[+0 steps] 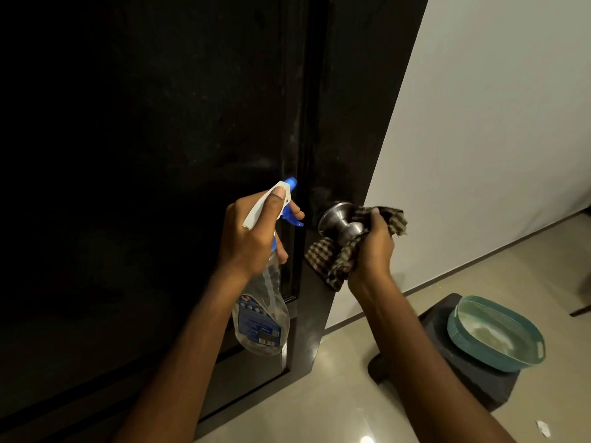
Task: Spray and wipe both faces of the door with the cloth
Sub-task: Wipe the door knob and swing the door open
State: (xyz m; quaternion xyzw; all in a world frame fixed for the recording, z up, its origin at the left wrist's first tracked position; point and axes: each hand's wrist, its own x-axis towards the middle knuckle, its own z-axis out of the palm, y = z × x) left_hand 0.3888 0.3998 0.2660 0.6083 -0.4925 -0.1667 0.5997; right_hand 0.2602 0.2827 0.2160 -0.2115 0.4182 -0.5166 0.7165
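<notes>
Dark door [144, 155] fills 7 to 12 o'clock. Checked cloth [339, 260] sits just past centre twd 3 o'clock, bunched vs. the steel knob [335, 219]. R hand [372, 247] fingers clench it. L hand [252, 238], at centre, grips spray bottle [262, 321], nozzle twd door. Teal basin [460, 342] on dark mat [447, 375], 4 o'clock.

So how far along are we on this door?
Done: nothing certain; the door shows hazy smears near the knob. In hand: the left hand grips the spray bottle, nozzle aimed at the door, while the right hand holds the checked cloth around the knob. Left: wiping this face; the other face is out of view.
</notes>
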